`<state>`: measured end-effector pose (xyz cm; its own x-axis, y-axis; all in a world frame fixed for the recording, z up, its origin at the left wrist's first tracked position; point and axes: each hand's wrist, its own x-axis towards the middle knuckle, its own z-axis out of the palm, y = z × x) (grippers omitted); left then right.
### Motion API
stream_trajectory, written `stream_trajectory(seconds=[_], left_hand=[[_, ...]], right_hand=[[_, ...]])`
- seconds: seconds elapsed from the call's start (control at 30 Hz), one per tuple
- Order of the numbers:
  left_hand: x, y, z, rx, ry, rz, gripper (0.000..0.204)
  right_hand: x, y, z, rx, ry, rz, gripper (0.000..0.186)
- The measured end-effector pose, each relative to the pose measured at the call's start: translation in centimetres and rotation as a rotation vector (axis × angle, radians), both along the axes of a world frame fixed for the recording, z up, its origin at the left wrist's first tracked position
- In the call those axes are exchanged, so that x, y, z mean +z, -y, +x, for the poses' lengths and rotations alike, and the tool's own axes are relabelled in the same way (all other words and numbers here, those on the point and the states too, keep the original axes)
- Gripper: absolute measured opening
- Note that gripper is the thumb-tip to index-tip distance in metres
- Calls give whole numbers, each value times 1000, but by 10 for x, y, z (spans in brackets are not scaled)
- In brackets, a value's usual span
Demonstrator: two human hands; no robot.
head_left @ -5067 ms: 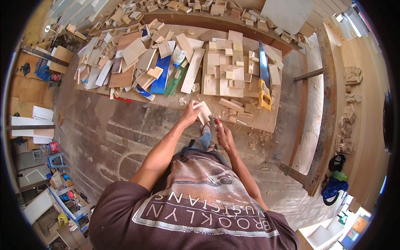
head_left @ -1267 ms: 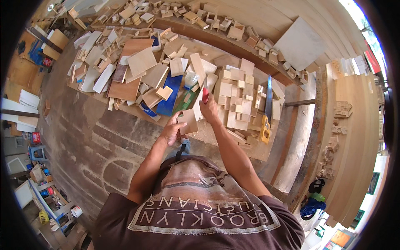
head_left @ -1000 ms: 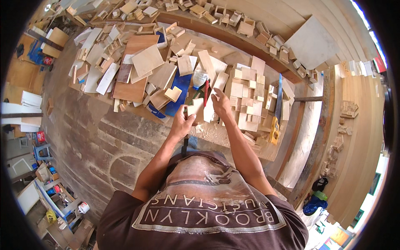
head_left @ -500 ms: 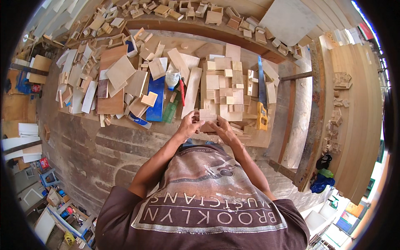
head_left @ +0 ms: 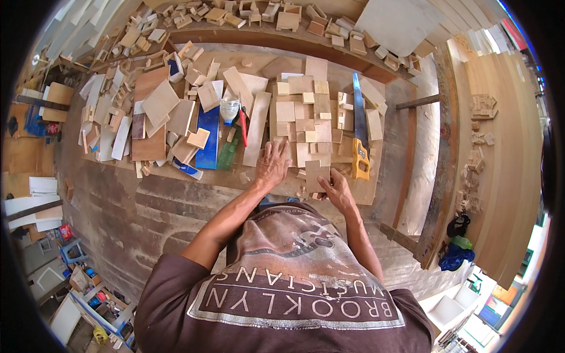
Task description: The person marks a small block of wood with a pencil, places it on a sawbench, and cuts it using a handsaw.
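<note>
In my right hand (head_left: 337, 192) a thin, flat wooden piece (head_left: 318, 172) is held by its right edge, pinched between thumb and fingers, near the front of the bench. My left hand (head_left: 273, 165) reaches forward beside it, empty, with fingers stretched out. Its fingertips are at the lower left edge of a group of small wooden blocks and squares (head_left: 305, 125) laid close together in rows. Just left of those fingers lies a long pale wooden strip (head_left: 258, 130).
A handsaw with a yellow handle (head_left: 360, 159) lies right of the blocks. Leftward are a red pen-like tool (head_left: 243, 126), a plastic bottle (head_left: 229, 111), a blue board (head_left: 207, 138) and piled wood offcuts (head_left: 160, 101). Small wooden boxes (head_left: 288, 19) line a shelf behind.
My left hand has let go of the wooden piece and moved forward to the blocks. The piece, now in my right hand alone, has shifted right and a little nearer to me.
</note>
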<state>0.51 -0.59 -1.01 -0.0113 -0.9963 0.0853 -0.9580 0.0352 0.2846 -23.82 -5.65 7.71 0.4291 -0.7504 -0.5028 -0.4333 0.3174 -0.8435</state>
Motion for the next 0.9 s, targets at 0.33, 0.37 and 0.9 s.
stream_trajectory(seconds=[0.33, 0.37, 0.9], left_hand=[[-14, -2, 3, -190, -119, -18, 66], [-7, -6, 2, -172, -47, 5, 70], [5, -3, -4, 116, 20, -7, 59]], right_hand=[[0, -13, -23, -41, 45, 34, 28], [1, -11, -25, -40, 36, 34, 28], [-6, -6, -27, -22, 75, 18, 28]])
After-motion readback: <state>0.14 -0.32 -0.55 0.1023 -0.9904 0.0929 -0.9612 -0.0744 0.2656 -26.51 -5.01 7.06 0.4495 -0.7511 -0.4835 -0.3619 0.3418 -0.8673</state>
